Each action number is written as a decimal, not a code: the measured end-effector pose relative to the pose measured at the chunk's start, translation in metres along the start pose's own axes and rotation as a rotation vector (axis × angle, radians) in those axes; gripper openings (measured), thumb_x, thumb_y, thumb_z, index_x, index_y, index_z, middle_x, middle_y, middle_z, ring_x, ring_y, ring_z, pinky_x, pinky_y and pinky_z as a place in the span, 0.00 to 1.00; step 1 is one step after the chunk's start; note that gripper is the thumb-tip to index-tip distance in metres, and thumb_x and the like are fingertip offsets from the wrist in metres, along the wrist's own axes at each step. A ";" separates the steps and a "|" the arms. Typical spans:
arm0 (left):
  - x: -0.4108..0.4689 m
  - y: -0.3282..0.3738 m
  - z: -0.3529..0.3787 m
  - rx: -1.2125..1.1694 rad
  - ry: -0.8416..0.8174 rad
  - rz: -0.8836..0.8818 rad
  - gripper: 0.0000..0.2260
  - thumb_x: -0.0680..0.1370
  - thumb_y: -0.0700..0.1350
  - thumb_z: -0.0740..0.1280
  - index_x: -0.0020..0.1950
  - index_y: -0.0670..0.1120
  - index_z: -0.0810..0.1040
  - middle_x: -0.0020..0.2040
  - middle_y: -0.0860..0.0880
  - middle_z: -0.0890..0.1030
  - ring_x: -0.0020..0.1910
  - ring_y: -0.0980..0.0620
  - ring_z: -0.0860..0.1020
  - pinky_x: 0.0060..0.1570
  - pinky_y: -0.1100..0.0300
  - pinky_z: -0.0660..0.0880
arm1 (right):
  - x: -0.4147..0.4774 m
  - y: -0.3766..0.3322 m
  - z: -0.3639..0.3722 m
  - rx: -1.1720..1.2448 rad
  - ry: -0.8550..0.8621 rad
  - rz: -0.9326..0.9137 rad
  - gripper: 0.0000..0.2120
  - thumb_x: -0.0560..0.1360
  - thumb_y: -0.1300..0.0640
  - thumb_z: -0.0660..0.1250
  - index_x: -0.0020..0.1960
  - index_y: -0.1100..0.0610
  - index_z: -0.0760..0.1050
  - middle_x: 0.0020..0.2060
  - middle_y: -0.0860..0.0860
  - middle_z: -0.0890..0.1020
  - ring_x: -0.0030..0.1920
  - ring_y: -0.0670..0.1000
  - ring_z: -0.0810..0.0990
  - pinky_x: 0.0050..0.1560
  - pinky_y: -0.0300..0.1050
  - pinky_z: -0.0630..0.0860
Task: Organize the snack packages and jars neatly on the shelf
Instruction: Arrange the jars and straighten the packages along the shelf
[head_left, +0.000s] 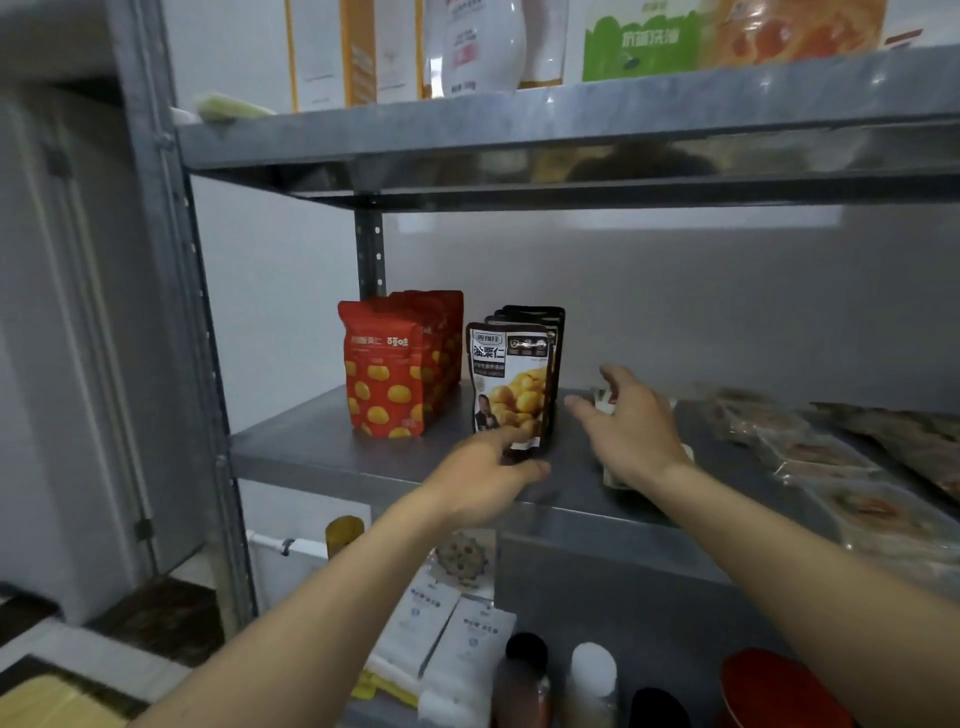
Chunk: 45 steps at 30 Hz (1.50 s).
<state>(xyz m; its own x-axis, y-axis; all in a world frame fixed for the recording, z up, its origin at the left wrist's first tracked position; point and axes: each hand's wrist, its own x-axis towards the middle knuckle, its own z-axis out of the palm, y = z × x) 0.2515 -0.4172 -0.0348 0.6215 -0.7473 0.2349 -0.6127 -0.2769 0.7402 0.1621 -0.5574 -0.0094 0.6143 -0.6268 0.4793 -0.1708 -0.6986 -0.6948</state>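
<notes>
On the grey metal shelf (322, 447) a row of red chestnut pouches (387, 366) stands upright at the left. Beside it stands a row of black chestnut pouches (511, 369). My left hand (485, 480) grips the bottom edge of the front black pouch. My right hand (631, 421) hovers to the right of that row, fingers spread, over a small pale packet (602, 400) lying flat; I cannot tell if it touches it. More of that packet is hidden under the hand.
Clear-wrapped snack packs (815, 452) lie flat along the shelf's right side. The upper shelf (519, 130) holds boxes, a white bottle and a green bag. Below are white sachets (457, 644), bottles (592, 680) and a red lid (769, 686). An upright post (171, 291) bounds the left.
</notes>
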 end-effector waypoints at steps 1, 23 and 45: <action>-0.001 -0.006 -0.005 0.004 0.011 -0.004 0.24 0.75 0.54 0.67 0.70 0.50 0.72 0.68 0.52 0.74 0.66 0.53 0.72 0.68 0.54 0.68 | -0.001 -0.003 0.005 0.007 0.001 0.005 0.30 0.78 0.48 0.66 0.75 0.56 0.62 0.72 0.55 0.68 0.73 0.56 0.64 0.70 0.49 0.62; 0.080 -0.076 -0.044 -0.189 0.007 0.156 0.62 0.54 0.52 0.83 0.78 0.57 0.46 0.76 0.55 0.62 0.74 0.53 0.62 0.71 0.49 0.64 | 0.014 -0.004 0.080 0.116 0.025 0.154 0.59 0.63 0.42 0.79 0.79 0.52 0.44 0.77 0.49 0.59 0.76 0.51 0.58 0.72 0.47 0.55; 0.102 -0.086 -0.035 -0.249 -0.121 0.392 0.43 0.68 0.34 0.76 0.68 0.68 0.58 0.60 0.70 0.75 0.60 0.70 0.74 0.51 0.77 0.70 | 0.043 0.032 0.093 0.192 -0.063 -0.043 0.42 0.69 0.53 0.77 0.74 0.44 0.55 0.58 0.30 0.73 0.58 0.29 0.71 0.56 0.25 0.69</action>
<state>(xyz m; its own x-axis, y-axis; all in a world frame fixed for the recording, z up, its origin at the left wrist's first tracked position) 0.3848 -0.4488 -0.0525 0.2964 -0.8356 0.4626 -0.6449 0.1821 0.7423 0.2544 -0.5745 -0.0611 0.6663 -0.5703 0.4805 0.0033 -0.6420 -0.7667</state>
